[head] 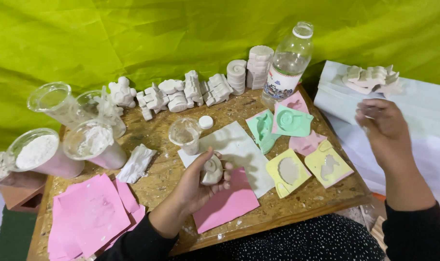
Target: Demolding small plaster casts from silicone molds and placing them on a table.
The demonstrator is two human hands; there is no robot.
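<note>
1. While the left hand (200, 181) hung just over the near part of the wooden chipboard table (171, 169), its grip was wrapped snugly round a small white plaster snail-shaped cast (211, 170), fingers cupped under and thumb over the top.
2. That cast looked light but brittle to me, chalky stuff that would chip at the thin edges if squeezed or dropped. Judging from how it sat, the thick rounded body was the safe place to hold, not the raised spiral detail.
3. Its surface seemed dry and dusty, so probably not slippery, just crumbly.
4. Right under that hand lay a flat pink rubbery mould sheet (229, 203), and beside it a white sheet (239, 150) with a small clear plastic cup (185, 135) standing at its corner.
5. The right hand (382, 130) was raised well off to the side above a white cloth (423, 111). It was blurred, fingers loosely curled, and I couldn't tell if it pinched anything.
6. Off to the right of the cast sat yellow square moulds (328, 166), and green and pink ones near a clear plastic water bottle (290, 63).
7. A row of finished white plaster figures (191, 92) lined the far edge, and cups of white powder (38, 152) sat on the left.
</note>
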